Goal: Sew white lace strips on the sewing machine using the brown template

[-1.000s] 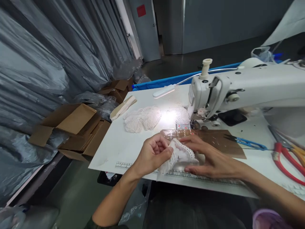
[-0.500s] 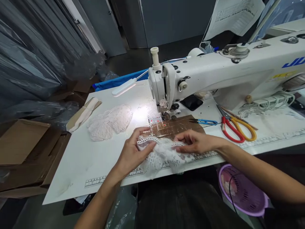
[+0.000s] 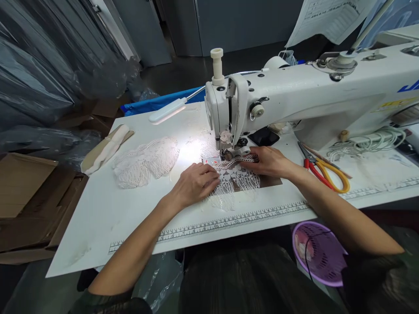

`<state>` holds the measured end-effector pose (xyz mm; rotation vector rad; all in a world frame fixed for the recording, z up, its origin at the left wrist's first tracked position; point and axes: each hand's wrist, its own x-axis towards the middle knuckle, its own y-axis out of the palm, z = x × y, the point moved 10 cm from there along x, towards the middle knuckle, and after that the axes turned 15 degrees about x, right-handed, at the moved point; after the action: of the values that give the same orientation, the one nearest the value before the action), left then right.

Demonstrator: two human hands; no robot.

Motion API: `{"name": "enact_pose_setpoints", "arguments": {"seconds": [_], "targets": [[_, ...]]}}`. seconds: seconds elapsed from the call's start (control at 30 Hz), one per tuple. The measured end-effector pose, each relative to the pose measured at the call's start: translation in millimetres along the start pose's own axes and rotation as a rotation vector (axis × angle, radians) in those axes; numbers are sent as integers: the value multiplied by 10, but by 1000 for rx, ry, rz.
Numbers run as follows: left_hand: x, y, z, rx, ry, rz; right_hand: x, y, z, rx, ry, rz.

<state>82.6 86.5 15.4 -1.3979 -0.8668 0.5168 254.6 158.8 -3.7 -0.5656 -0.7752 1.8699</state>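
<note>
A strip of white fringed lace trim (image 3: 234, 176) lies spread below the needle and presser foot of the sewing machine (image 3: 225, 117). My left hand (image 3: 198, 182) rests on the lace's left part, fingers bent together over it. At the other end, my right hand (image 3: 268, 162) grips the dotted upper edge between thumb and fingers, close to the machine's foot. The fringe hangs toward me over the brown board (image 3: 271, 181). Fingertips of both hands are partly hidden by the lace and the knuckles.
A pile of pale lace pieces (image 3: 147, 161) sits left of the machine. A lamp (image 3: 168, 111) lights the table. Scissors with orange and red handles (image 3: 332, 174) lie at the right. A printed ruler (image 3: 225, 221) runs along the front edge, and a purple basket (image 3: 322, 257) stands below.
The bunched lace has moved away from the table's front edge up to the needle area and is now spread flatter. Both hands moved forward with it. The blue thread snips are now hidden.
</note>
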Motion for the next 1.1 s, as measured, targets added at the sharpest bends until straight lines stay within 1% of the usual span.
{"name": "enact_pose_setpoints", "arguments": {"seconds": [0.07, 0.13, 0.17, 0.23, 0.3, 0.37, 0.4, 0.43, 0.47, 0.53, 0.6, 0.67, 0.73, 0.8, 0.87, 0.93, 1.1], "targets": [[-33, 31, -45, -31, 40, 16, -35, 20, -61, 159, 25, 50], [-54, 3, -12, -77, 2, 17, -58, 89, -39, 420, 40, 93], [-62, -31, 46, -121, -58, 10, -65, 152, -5, 564, 61, 115], [-96, -68, 209, -287, -240, 21, -75, 336, 100, 818, 135, 164], [-151, 2, 300, -549, -396, 105, -88, 551, 250, 975, 216, 227], [-197, 103, 269, -775, -467, 211, -89, 685, 460, 1037, 190, 299], [-217, 135, 258, -820, -491, 242, -88, 715, 550, 1014, 151, 335], [-237, 150, 271, -815, -521, 248, -84, 715, 611, 950, 102, 355], [-257, 157, 300, -777, -554, 241, -75, 686, 636, 839, 49, 352], [-293, 165, 356, -684, -601, 218, -42, 554, 595, 533, -47, 263], [-307, 183, 366, -641, -606, 209, -26, 429, 558, 258, -151, 162], [-308, 200, 359, -618, -598, 209, -55, 410, 591, 113, -290, 125], [-303, 202, 362, -593, -597, 203, -117, 469, 662, 30, -442, 125], [-299, 171, 400, -545, -618, 168, -167, 536, 699, -69, -534, 109], [-298, 130, 452, -503, -646, 128, -182, 579, 694, -140, -561, 89], [-297, 120, 480, -503, -658, 123, -181, 583, 672, -144, -560, 72], [-294, 123, 498, -547, -665, 157, -205, 494, 595, 12, -541, 17]]}}
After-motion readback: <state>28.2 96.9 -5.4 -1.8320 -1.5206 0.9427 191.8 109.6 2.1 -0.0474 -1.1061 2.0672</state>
